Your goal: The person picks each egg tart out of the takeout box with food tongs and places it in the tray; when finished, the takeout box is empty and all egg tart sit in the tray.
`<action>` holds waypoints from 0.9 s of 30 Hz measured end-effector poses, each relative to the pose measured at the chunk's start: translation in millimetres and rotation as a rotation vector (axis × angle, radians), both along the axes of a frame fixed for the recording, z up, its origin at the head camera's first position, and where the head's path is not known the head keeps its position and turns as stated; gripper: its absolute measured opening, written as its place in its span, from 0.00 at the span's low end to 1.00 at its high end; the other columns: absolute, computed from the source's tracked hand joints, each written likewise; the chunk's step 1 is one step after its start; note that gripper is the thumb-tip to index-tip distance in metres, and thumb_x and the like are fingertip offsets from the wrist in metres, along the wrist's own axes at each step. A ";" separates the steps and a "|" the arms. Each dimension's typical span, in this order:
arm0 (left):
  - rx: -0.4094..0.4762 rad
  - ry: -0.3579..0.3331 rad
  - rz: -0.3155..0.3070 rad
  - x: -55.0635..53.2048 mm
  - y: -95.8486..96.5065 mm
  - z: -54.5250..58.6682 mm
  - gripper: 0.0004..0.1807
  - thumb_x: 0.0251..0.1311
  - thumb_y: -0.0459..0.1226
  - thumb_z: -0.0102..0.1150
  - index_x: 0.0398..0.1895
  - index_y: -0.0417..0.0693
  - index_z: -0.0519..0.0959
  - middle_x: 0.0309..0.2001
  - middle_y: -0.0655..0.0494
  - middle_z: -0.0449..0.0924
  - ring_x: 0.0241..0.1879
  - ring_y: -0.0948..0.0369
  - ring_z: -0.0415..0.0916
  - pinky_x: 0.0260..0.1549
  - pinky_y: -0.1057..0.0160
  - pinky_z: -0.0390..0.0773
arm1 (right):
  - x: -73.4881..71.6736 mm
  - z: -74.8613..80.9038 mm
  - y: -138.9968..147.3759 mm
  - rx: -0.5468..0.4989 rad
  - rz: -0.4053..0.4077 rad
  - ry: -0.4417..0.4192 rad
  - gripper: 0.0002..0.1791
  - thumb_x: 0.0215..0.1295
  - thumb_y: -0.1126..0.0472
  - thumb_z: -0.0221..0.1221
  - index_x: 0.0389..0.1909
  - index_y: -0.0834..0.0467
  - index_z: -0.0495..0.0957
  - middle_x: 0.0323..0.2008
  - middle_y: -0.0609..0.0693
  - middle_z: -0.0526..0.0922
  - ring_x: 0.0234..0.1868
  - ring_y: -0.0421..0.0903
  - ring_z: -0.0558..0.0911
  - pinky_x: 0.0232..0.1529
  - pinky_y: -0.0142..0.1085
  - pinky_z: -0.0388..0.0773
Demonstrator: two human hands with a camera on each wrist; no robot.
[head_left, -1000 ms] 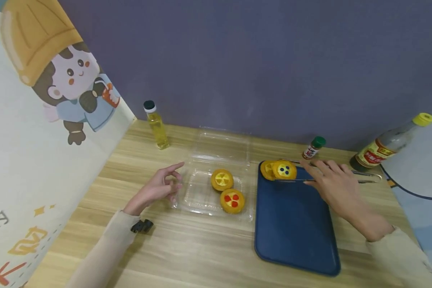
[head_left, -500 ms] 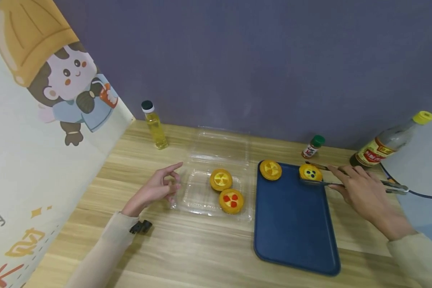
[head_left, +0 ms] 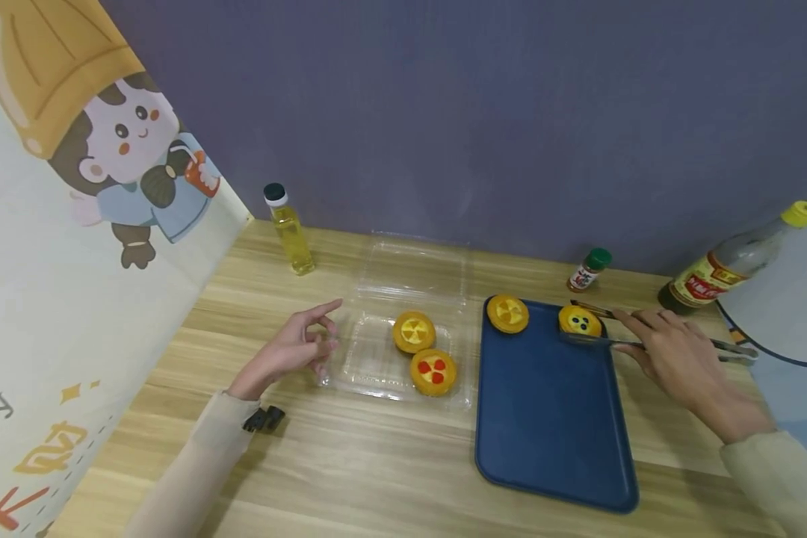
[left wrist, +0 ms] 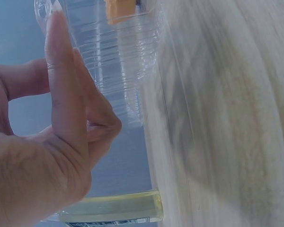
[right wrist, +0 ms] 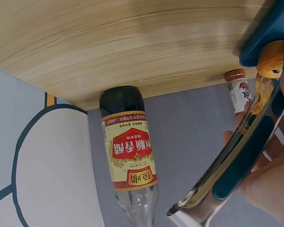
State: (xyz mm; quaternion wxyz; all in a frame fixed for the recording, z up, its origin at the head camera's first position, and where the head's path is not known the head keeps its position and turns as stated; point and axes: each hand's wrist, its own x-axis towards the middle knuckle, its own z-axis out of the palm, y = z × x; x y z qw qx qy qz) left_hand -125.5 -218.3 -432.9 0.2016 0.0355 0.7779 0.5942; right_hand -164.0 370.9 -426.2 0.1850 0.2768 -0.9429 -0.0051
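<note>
My right hand holds metal tongs with teal grips. Their arms lie on either side of an egg tart with blue dots, at the far right corner of the dark blue tray. Another tart, with a yellow topping, sits in the far left corner. Two tarts, one yellow-topped and one with red pieces, lie in the opened clear plastic container. At its left rim, my left hand has thumb and curled fingers on the edge, index finger extended.
An oil bottle stands back left. Behind the tray is a small green-capped spice jar. A vinegar bottle with a yellow cap stands back right. The container's lid lies folded back towards the wall.
Gripped in the tongs, the blue-dotted tart moved right along the tray, from beside the yellow-topped one to the far right corner. The tongs have stayed around it since. The left hand has kept its place.
</note>
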 end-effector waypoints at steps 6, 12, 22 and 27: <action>0.006 -0.009 -0.003 -0.1 -0.6 0.0 0.46 0.66 0.20 0.54 0.85 0.46 0.48 0.60 0.31 0.65 0.25 0.62 0.74 0.24 0.59 0.91 | 1.6 0.7 0.4 -0.003 -0.002 -0.007 0.38 0.51 0.59 0.77 0.66 0.59 0.79 0.48 0.62 0.86 0.46 0.63 0.82 0.34 0.63 0.81; 0.011 -0.009 0.000 0.1 -1.2 -0.8 0.46 0.66 0.21 0.54 0.85 0.47 0.48 0.60 0.32 0.65 0.25 0.64 0.72 0.24 0.60 0.90 | 2.1 0.9 0.0 0.002 0.006 -0.010 0.37 0.53 0.58 0.76 0.66 0.60 0.78 0.49 0.62 0.86 0.47 0.64 0.82 0.34 0.64 0.80; 0.008 0.003 -0.010 0.5 -1.5 -0.7 0.46 0.67 0.21 0.54 0.85 0.47 0.48 0.60 0.31 0.65 0.23 0.64 0.73 0.23 0.61 0.90 | 5.4 0.3 0.9 0.020 0.024 -0.006 0.39 0.54 0.55 0.76 0.68 0.60 0.76 0.49 0.63 0.85 0.45 0.63 0.81 0.34 0.63 0.80; 0.010 0.005 -0.011 1.6 -1.7 0.7 0.46 0.66 0.20 0.53 0.85 0.46 0.48 0.60 0.30 0.65 0.23 0.64 0.73 0.24 0.60 0.91 | 7.0 5.8 -2.9 0.016 0.031 0.005 0.44 0.52 0.54 0.77 0.72 0.58 0.73 0.50 0.63 0.85 0.45 0.63 0.82 0.37 0.63 0.81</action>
